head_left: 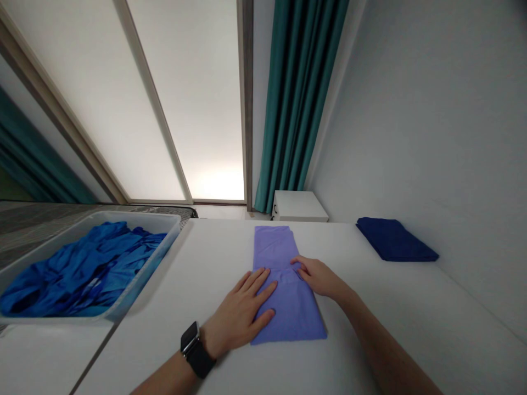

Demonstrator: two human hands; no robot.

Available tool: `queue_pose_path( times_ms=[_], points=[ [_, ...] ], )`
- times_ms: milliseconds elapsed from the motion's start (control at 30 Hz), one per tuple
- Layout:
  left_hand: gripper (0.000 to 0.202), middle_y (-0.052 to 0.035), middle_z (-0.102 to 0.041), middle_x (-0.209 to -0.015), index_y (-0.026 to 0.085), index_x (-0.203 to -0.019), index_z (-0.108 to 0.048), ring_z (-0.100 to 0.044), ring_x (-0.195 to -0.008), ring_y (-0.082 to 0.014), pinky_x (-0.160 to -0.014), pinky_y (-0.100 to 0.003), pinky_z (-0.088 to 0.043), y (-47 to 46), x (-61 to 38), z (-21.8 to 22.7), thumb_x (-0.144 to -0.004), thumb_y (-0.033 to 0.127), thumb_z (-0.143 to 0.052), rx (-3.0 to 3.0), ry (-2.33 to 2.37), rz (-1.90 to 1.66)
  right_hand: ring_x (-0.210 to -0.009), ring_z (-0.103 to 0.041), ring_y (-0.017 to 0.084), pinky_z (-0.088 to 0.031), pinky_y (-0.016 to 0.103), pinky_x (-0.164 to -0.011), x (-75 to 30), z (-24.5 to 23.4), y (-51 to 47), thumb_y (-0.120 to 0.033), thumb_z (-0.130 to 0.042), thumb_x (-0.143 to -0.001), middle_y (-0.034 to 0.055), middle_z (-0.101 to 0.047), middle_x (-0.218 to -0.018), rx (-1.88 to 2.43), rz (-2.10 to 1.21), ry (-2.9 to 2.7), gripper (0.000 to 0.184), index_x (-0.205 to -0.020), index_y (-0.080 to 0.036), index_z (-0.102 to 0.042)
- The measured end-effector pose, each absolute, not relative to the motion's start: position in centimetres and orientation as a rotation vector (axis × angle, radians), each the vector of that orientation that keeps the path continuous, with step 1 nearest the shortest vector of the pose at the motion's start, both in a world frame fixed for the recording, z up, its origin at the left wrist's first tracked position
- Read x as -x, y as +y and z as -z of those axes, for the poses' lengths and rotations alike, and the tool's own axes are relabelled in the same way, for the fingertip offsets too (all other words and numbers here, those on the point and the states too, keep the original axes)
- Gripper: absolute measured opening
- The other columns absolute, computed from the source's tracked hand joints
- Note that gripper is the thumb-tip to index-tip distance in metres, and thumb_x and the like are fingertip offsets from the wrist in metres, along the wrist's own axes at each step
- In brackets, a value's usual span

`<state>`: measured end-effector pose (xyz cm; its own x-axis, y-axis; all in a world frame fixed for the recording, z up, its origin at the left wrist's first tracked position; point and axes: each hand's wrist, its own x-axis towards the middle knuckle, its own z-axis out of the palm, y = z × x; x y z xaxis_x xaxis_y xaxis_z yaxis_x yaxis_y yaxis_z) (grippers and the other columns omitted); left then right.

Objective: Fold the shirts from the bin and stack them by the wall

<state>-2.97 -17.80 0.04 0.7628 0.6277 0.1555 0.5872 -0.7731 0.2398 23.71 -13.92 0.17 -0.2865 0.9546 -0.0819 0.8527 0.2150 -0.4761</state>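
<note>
A lilac piece of fabric (288,312), folded into a long narrow strip, lies on the white table (214,247) in front of me. Its near end is wider than its far end, and small wrinkles cross its middle. My left hand (251,307) rests flat on its left edge with the fingers spread; a black watch (193,345) is on that wrist. At the right edge, my right hand (315,274) has its fingers curled in and appears to pinch the fabric between thumb and fingertips.
To the left stands a translucent plastic bin (164,258) heaped with crumpled blue fabric (90,269). A folded navy cloth (395,240) lies at the table's far right by the wall (432,137). Beyond the table are a white cabinet (300,206), a teal curtain (304,99) and frosted sliding doors (189,99).
</note>
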Motion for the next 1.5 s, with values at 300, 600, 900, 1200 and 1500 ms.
queue_pose_path(
  times_ms=[300, 600, 900, 1200, 1500],
  points=[
    [0.056, -0.0065, -0.025, -0.159, 0.029, -0.151, -0.03, -0.025, -0.146, -0.0252, -0.118, -0.05, -0.026, -17.8, 3.0, 0.3, -0.099, 0.047, -0.039, -2.757, 0.99, -0.344, -0.106, -0.06, 0.024, -0.043, 0.037, -0.096, -21.5, -1.5, -15.5, -0.013, -0.036, -0.094, 0.013, -0.067, -0.112, 1.73, -0.029, -2.342, 0.036, -0.118, -0.014, -0.063],
    [0.057, -0.0058, -0.024, -0.159, 0.029, -0.151, -0.028, -0.023, -0.146, -0.0247, -0.118, -0.05, -0.024, -17.7, 3.0, 0.7, -0.099, 0.047, -0.04, -2.772, 1.019, -0.291, -0.142, -0.031, 0.028, -0.025, 0.046, -0.117, -18.3, 1.9, -19.7, -0.034, -0.038, -0.098, 0.017, -0.034, -0.153, 1.602, -0.058, -2.565, 0.056, -0.145, -0.005, -0.039],
    [0.065, -0.0076, -0.024, -0.159, 0.025, -0.153, -0.024, -0.021, -0.147, -0.0257, -0.119, -0.05, -0.021, -18.0, 3.0, 1.0, -0.096, 0.051, -0.042, -2.811, 1.056, -0.282, -0.145, -0.023, 0.028, -0.022, 0.045, -0.119, -18.4, 2.7, -20.0, -0.04, -0.036, -0.098, 0.0161, -0.027, -0.156, 1.617, -0.061, -2.502, 0.06, -0.148, -0.006, -0.035],
    [0.052, -0.0095, -0.035, -0.154, 0.018, -0.15, -0.03, -0.03, -0.144, -0.0193, -0.118, -0.047, -0.025, -14.5, 5.7, 0.5, -0.104, 0.039, -0.021, -2.62, 1.313, -0.389, -0.145, -0.023, 0.029, -0.021, 0.046, -0.119, -18.3, 2.1, -20.0, -0.044, -0.036, -0.099, 0.0169, -0.028, -0.156, 1.628, -0.097, -2.508, 0.062, -0.148, -0.006, -0.036],
    [0.053, -0.0105, -0.033, -0.155, 0.015, -0.15, -0.031, -0.028, -0.145, -0.0195, -0.119, -0.043, -0.025, -14.4, 5.7, 0.4, -0.103, 0.039, -0.026, -2.64, 1.131, -0.481, -0.145, -0.024, 0.029, -0.021, 0.047, -0.118, -18.2, 2.2, -19.9, -0.045, -0.034, -0.099, 0.0177, -0.028, -0.155, 1.624, -0.105, -2.502, 0.063, -0.147, -0.005, -0.037]
  ],
)
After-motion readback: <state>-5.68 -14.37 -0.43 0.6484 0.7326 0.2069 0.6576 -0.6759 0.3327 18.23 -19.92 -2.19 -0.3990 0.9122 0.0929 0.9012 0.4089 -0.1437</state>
